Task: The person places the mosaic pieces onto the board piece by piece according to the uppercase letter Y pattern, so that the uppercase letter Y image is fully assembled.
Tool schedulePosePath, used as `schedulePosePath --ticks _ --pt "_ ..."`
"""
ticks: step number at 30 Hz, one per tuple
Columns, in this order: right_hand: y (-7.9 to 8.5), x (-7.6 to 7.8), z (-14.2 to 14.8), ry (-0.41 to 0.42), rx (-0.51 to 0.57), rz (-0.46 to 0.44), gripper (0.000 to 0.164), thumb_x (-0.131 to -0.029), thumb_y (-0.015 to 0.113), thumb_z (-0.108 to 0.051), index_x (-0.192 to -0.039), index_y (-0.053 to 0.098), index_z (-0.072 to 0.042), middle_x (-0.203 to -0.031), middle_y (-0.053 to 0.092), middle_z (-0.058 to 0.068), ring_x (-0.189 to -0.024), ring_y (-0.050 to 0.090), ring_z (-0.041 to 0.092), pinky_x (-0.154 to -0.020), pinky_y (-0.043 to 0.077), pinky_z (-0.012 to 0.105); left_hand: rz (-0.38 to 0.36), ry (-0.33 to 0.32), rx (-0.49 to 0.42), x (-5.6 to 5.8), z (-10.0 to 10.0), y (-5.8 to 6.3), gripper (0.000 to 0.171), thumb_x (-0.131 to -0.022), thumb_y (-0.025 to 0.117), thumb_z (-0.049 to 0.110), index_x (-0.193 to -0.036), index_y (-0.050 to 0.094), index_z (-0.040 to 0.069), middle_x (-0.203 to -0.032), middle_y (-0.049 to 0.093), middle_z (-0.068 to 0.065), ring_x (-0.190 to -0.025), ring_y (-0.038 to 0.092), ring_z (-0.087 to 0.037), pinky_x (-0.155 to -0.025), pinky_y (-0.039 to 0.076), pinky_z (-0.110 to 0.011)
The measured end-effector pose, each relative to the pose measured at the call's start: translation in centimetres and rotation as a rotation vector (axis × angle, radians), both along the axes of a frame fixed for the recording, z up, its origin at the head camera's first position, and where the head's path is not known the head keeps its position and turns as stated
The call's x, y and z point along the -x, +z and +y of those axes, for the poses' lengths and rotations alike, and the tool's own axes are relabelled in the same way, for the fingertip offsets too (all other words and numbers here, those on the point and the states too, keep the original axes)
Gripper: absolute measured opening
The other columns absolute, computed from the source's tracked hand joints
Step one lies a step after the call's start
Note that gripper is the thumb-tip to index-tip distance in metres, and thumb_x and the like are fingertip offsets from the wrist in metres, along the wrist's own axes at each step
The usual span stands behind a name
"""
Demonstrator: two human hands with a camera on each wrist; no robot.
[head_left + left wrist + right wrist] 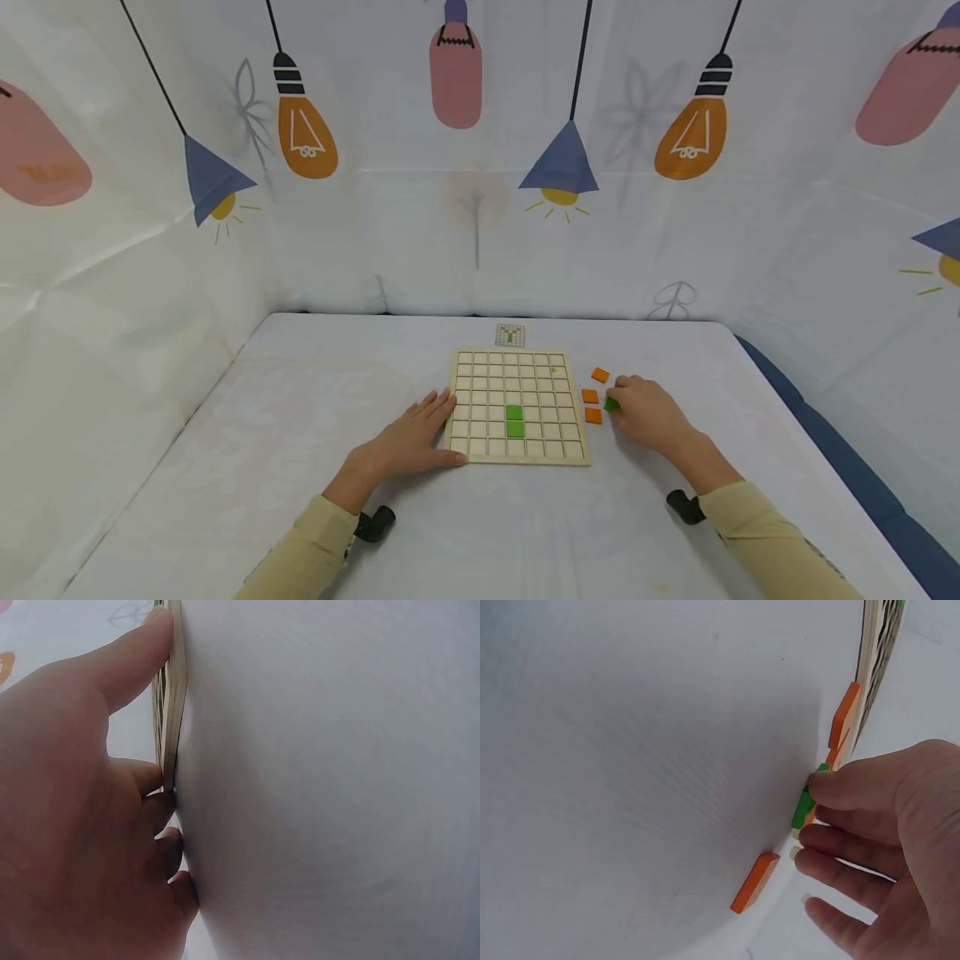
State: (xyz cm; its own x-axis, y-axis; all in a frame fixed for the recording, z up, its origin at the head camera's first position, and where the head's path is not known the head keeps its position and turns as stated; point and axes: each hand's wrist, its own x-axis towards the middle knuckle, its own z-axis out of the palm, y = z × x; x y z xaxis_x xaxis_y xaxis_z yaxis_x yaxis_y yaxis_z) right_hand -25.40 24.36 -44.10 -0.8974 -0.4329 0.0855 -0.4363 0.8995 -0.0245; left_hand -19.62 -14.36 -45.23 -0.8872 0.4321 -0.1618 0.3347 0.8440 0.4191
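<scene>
A square wooden grid board (525, 461) lies on the white table, with two green square tiles (515, 428) set one above the other in its cells. My left hand (411, 439) rests at the board's left edge, fingers extended along the side and thumb on the front left corner. To the right of the board, my right hand (647, 412) pinches a green tile (803, 809) between thumb and fingertips, close over the table. Several orange tiles (593, 415) lie between that hand and the board. Another orange tile (755, 883) shows near my right fingers, hidden in the head view.
A small pattern card (511, 335) with a printed grid lies just behind the board. Around the table (225, 500) hang white cloth walls printed with lamps and bulbs. A dark blue surface (832, 450) runs past the table's right edge.
</scene>
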Motion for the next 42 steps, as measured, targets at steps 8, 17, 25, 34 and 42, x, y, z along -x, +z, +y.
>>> schedulePosePath --ticks 8,17,25,34,42 --pt "-0.20 0.14 0.25 -0.013 0.021 0.016 0.012 -0.082 0.072 -0.006 -0.093 0.076 -0.001 -0.089 0.065 0.007 -0.079 0.056 0.021 -0.076 0.055 0.040 0.000 0.003 -0.007 -0.04 -0.08 0.00 0.096 -0.091 0.061 0.060 -0.159 0.019 0.008 -0.168 0.016 -0.010 -0.156 0.010 -0.032 -0.125 0.018 -0.053" --pt "-0.16 0.39 0.17 -0.031 0.030 -0.018 0.006 -0.082 0.070 -0.004 -0.087 0.074 -0.002 -0.083 0.061 0.004 -0.075 0.052 0.019 -0.072 0.053 0.038 -0.005 0.008 -0.001 0.01 -0.08 -0.07 0.097 -0.090 0.061 0.062 -0.160 0.019 0.009 -0.168 0.015 -0.008 -0.157 0.010 -0.030 -0.126 0.017 -0.052" --pt "-0.36 0.45 0.28 -0.033 0.018 -0.006 0.006 -0.081 0.071 -0.005 -0.087 0.072 -0.003 -0.083 0.063 0.004 -0.075 0.053 0.019 -0.071 0.053 0.038 -0.003 0.012 0.002 0.14 -0.07 -0.26 0.098 -0.089 0.061 0.064 -0.160 0.019 0.010 -0.168 0.015 -0.007 -0.157 0.010 -0.029 -0.126 0.017 -0.051" --pt "-0.18 0.43 0.20 -0.023 0.021 -0.016 0.010 -0.081 0.073 -0.006 -0.090 0.072 -0.004 -0.081 0.062 0.003 -0.074 0.052 0.018 -0.070 0.053 0.036 -0.011 0.009 -0.009 0.00 -0.04 0.05 0.098 -0.090 0.060 0.063 -0.159 0.020 0.008 -0.168 0.015 -0.010 -0.156 0.010 -0.032 -0.126 0.018 -0.052" --pt "0.15 0.30 -0.29 -0.040 0.055 -0.050 0.014 -0.082 0.071 -0.007 -0.096 0.073 -0.003 -0.086 0.065 0.004 -0.079 0.054 0.018 -0.074 0.055 0.037 -0.016 0.012 0.000 -0.03 -0.08 0.03 0.098 -0.090 0.061 0.063 -0.160 0.018 0.010 -0.168 0.013 -0.007 -0.157 0.008 -0.030 -0.127 0.016 -0.051"
